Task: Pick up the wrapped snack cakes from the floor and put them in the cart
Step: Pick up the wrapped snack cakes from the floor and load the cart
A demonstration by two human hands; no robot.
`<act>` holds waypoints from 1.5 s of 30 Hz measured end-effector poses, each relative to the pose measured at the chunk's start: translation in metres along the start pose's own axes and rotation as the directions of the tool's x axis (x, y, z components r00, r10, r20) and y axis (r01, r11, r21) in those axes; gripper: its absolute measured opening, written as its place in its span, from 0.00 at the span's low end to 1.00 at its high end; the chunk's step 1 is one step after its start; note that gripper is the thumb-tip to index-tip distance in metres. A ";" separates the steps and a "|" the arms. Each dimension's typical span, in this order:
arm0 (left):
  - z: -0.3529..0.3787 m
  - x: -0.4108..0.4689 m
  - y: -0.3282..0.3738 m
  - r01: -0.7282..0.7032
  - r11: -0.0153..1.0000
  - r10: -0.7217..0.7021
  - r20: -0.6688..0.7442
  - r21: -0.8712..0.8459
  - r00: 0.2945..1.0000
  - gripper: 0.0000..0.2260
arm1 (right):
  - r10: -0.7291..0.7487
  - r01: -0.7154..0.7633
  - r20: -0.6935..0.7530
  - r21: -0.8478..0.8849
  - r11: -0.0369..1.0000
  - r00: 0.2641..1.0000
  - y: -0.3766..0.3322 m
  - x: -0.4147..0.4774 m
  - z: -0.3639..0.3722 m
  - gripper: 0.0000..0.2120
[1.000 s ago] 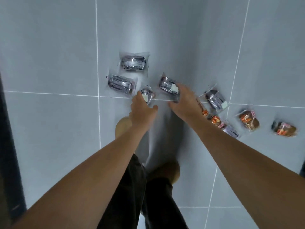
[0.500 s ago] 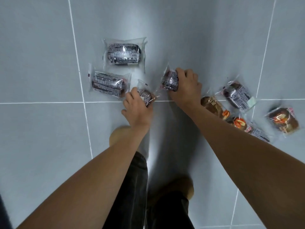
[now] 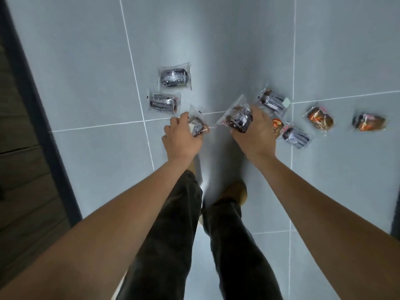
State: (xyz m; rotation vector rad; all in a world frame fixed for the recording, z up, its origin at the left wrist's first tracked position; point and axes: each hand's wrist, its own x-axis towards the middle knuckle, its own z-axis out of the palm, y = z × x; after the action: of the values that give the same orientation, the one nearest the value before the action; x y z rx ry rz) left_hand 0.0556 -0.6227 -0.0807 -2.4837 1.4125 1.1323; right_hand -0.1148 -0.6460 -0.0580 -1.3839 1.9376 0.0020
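The left hand point(image 3: 181, 139) is gripping a small wrapped snack cake point(image 3: 196, 125) just left of the middle of the frame, with the fingers curling round the packet and its clear end sticking upward. The right hand point(image 3: 254, 135) is grasping a second wrapped cake point(image 3: 237, 118) just right of the middle, with the fingers closing over the dark side and the clear wrapper tail pointing left. I cannot tell if these two packets are touching the grey tiled floor point(image 3: 216, 40) or hanging above it.

Above and left of the left hand, two dark packets with white print are lying flat: the upper packet point(image 3: 174, 77) and the lower packet point(image 3: 163, 102), near each other but apart. Just above the right hand a labelled dark packet point(image 3: 273, 100) is lying at an angle. At the right side of this hand an orange-printed packet point(image 3: 277, 125) is showing only partly, because the knuckles are covering it, and a dark blue packet point(image 3: 296, 136) is lying against it. Further right a brown cake packet point(image 3: 319, 118) and a blurred far-right packet point(image 3: 370, 122) are lying apart.

Both forearms are crossing the lower frame and covering much floor. Between them, legs in dark trousers point(image 3: 173, 234) are standing, and a tan shoe point(image 3: 234, 191) is showing. A dark strip point(image 3: 32, 105) is running down the left edge
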 end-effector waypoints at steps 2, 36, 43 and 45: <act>-0.033 -0.033 0.017 -0.042 0.999 0.042 0.016 -0.018 0.999 0.30 | 0.017 -0.015 -0.037 0.059 0.998 0.999 -0.012 -0.035 -0.036 0.34; -0.289 -0.492 0.305 -0.957 0.170 0.926 0.371 -0.235 0.073 0.26 | 0.795 -0.097 -0.570 0.796 0.597 0.210 -0.047 -0.586 -0.363 0.23; -0.244 -0.633 0.290 -0.942 -0.033 0.834 0.510 -0.333 -0.209 0.23 | 0.859 -0.077 -0.513 0.856 0.511 -0.002 -0.006 -0.708 -0.339 0.20; -0.227 -0.675 0.278 -0.932 -0.076 0.799 0.538 -0.354 -0.269 0.24 | 0.870 -0.069 -0.491 0.871 0.487 -0.047 0.009 -0.744 -0.329 0.19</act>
State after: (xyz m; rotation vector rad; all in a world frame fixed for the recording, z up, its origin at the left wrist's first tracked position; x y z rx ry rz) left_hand -0.2370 -0.3885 0.5852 -0.0746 2.8117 1.4632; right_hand -0.2007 -0.1681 0.5941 0.2780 2.9254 -1.4170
